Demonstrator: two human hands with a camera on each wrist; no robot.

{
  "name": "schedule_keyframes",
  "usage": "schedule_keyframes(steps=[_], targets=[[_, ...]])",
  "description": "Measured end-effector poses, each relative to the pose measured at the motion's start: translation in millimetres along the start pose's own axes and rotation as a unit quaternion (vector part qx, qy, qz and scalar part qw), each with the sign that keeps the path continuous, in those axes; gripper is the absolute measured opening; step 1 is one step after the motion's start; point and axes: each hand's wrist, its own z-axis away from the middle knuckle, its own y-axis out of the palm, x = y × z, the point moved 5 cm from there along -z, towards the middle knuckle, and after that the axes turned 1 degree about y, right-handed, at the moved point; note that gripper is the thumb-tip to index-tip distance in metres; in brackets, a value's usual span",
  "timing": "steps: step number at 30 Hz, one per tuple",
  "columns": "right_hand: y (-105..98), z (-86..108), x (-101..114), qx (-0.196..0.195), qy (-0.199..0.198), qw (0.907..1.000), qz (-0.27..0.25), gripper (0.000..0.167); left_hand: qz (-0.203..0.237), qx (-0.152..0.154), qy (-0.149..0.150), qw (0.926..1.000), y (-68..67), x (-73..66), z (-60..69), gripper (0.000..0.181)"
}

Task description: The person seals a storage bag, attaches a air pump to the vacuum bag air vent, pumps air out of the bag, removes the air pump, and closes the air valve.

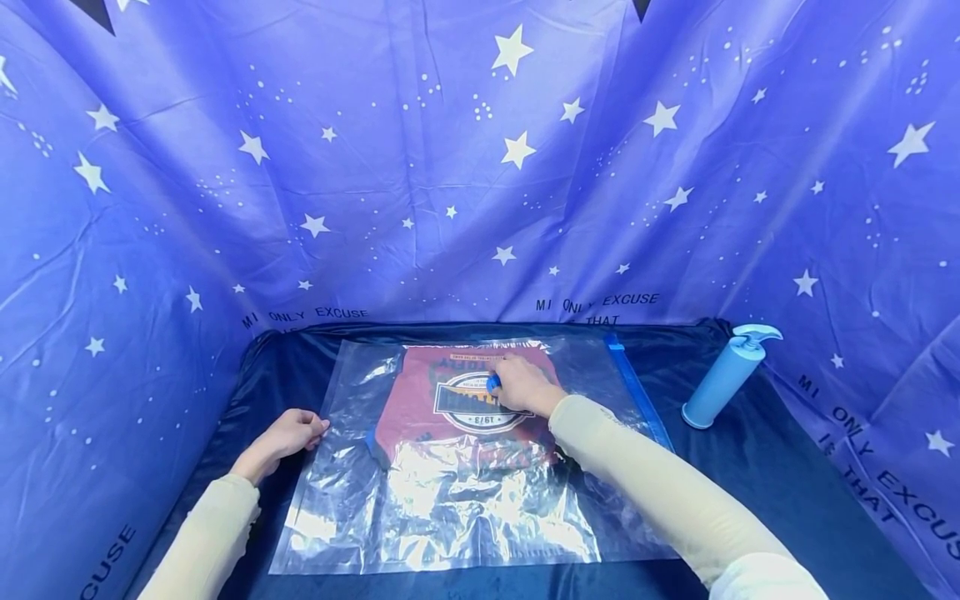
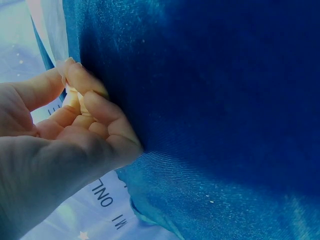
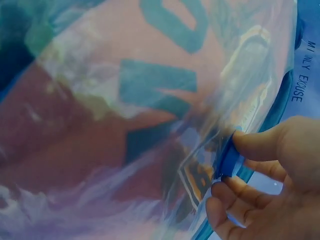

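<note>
A clear plastic vacuum storage bag [image 1: 337, 508] lies flat, with a folded dark-red printed garment [image 1: 408, 404] inside it. My left hand [image 1: 288, 432] pinches the bag's left edge between thumb and index finger; the left wrist view shows the other fingers curled in. Over the garment, my right hand [image 1: 522, 387] holds the bag's round blue valve cap [image 3: 230, 159] between thumb and fingers. In the right wrist view the plastic around the cap looks lifted and creased. The cap's underside is hidden.
A light-blue hand pump [image 1: 722, 379] stands to the right of the bag. Along the bag's right side runs a blue zip strip [image 1: 639, 392]. Dark blue cloth [image 1: 757, 500] covers the table, and a purple star-printed curtain [image 1: 420, 183] hangs around the back and sides.
</note>
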Motion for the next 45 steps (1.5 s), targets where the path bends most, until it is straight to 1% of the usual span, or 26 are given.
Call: schedule_keyframes(steps=[2, 3, 5, 7, 11, 13, 15, 18, 21, 23, 26, 29, 31, 35, 37, 40, 42, 45], targets=[[-0.9, -0.1, 0.2, 0.002, -0.008, 1.0000, 0.002, 0.038, 0.002, 0.000, -0.003, 1.0000, -0.3, 0.1, -0.1, 0.039], [-1.0, -0.3, -0.2, 0.002, -0.009, 1.0000, 0.003, 0.041, 0.002, 0.000, -0.004, 1.0000, -0.5, 0.1, -0.1, 0.039], [-1.8, -0.4, -0.1, 0.002, -0.015, 0.9998, 0.011, 0.041, 0.000, 0.001, -0.004, 1.0000, -0.8, -0.4, 0.3, 0.039], [-2.0, -0.4, -0.7, 0.002, -0.013, 0.9997, 0.021, 0.043, -0.003, 0.001, -0.006, 1.0000, -1.0, -0.3, 0.5, 0.039], [-0.4, 0.2, -2.4, -0.003, -0.008, 0.9989, 0.046, 0.056, -0.006, 0.000, -0.007, 1.0000, -1.2, -0.2, 0.6, 0.038], [0.5, 0.8, -3.3, -0.007, -0.007, 0.9987, 0.050, 0.059, -0.006, 0.000, -0.008, 1.0000, -1.3, 0.1, 0.3, 0.038], [0.9, 1.2, -3.6, -0.011, -0.010, 0.9986, 0.052, 0.056, -0.004, 0.000, -0.009, 0.9999, -1.3, 0.3, 0.2, 0.038], [0.2, 1.7, -2.7, -0.018, -0.019, 0.9988, 0.041, 0.047, -0.002, 0.001, -0.011, 0.9999, -1.1, 0.6, 0.1, 0.038], [-0.7, 1.6, -1.5, -0.014, -0.028, 0.9990, 0.032, 0.038, 0.001, 0.002, -0.012, 0.9999, -0.8, 0.4, 0.4, 0.037], [-1.0, 1.4, -0.8, -0.005, -0.033, 0.9991, 0.028, 0.035, 0.001, 0.002, -0.012, 0.9999, -0.7, 0.4, 0.7, 0.038], [-1.7, 1.2, -0.3, 0.006, -0.035, 0.9992, 0.016, 0.041, -0.003, 0.002, -0.012, 0.9999, -0.5, 0.0, 1.4, 0.038], [-1.9, 1.6, -1.3, 0.010, -0.026, 0.9996, 0.010, 0.045, -0.001, -0.001, -0.011, 0.9999, -0.3, -0.5, 1.5, 0.038], [-2.0, 2.4, -2.2, 0.006, -0.019, 0.9997, 0.015, 0.046, 0.004, -0.002, -0.006, 1.0000, 0.0, -1.1, 1.4, 0.037], [-1.8, 4.3, -3.1, -0.010, -0.015, 0.9989, 0.043, 0.059, 0.011, -0.004, 0.002, 0.9999, 0.4, -2.2, 1.4, 0.036], [-1.7, 4.5, -2.9, -0.016, -0.022, 0.9984, 0.048, 0.057, 0.010, -0.006, -0.002, 0.9999, 0.3, -2.0, 1.6, 0.036], [-2.3, 3.8, -2.1, -0.024, -0.037, 0.9980, 0.044, 0.047, 0.006, -0.006, -0.001, 1.0000, 0.4, -2.0, 1.5, 0.037], [-2.5, 3.1, -1.8, -0.023, -0.045, 0.9979, 0.040, 0.042, 0.006, -0.007, -0.001, 1.0000, 0.4, -1.9, 1.4, 0.037], [-2.8, 1.9, -1.5, -0.020, -0.054, 0.9977, 0.035, 0.039, 0.008, -0.006, 0.002, 1.0000, 0.5, -2.4, 1.1, 0.037]])
